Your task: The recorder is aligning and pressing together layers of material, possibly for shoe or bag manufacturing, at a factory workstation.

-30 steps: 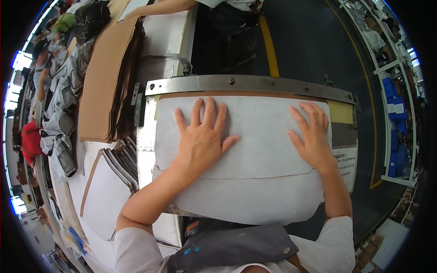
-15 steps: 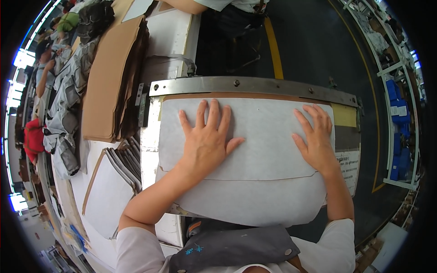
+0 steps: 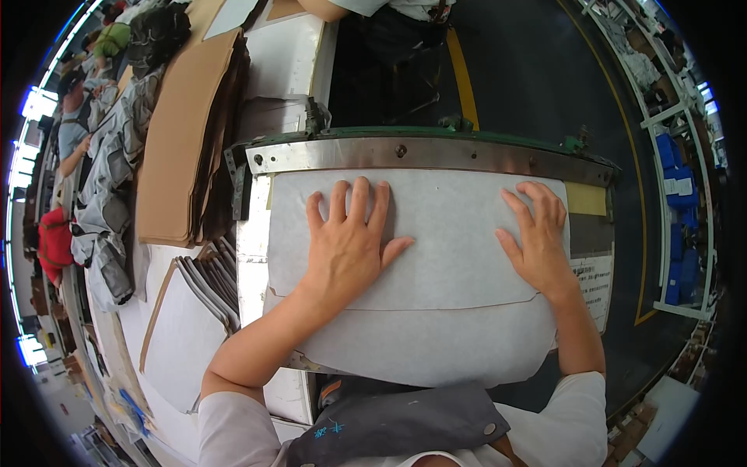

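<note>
A whitish sheet with rounded corners lies flat on the machine's table in front of me. Its far edge meets a long steel bar fixed with screws. My left hand rests palm down on the sheet's left half, fingers spread. Toward the sheet's right edge, my right hand presses on it with slightly bent, parted fingers. Nearer to me a second whitish layer shows past a thin brown line and hangs over the table's front edge. Neither hand grips anything.
Brown boards are stacked at the left, with whitish-faced pieces fanned out nearer me. Grey fabric items lie farther left. Another person's arm shows at the top. Shelving with blue bins stands right, beyond a yellow floor line.
The steel bar's far side now shows green metal and springs, and the brown strip along the sheet's far edge is no longer visible. My fingers have drawn slightly toward me.
</note>
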